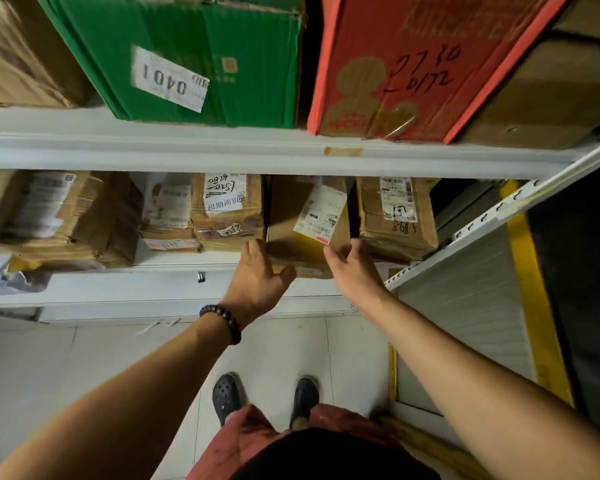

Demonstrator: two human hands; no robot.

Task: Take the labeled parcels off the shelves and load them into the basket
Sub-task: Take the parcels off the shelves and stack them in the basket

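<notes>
Left hand, right hand gripping parcel between them, lower shelf

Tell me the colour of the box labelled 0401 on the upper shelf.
The box is green, shown best in the head view.

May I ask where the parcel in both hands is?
Head view: the parcel sits mid-frame on the lower shelf, left of the rightmost box, gripped by the left hand and right hand.

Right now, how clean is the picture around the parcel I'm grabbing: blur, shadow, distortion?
Head view: the parcel between the left hand and right hand is fairly sharp; far-left boxes are smeared; dark gaps flank it; the shelf rail bends from the wide lens.
</notes>
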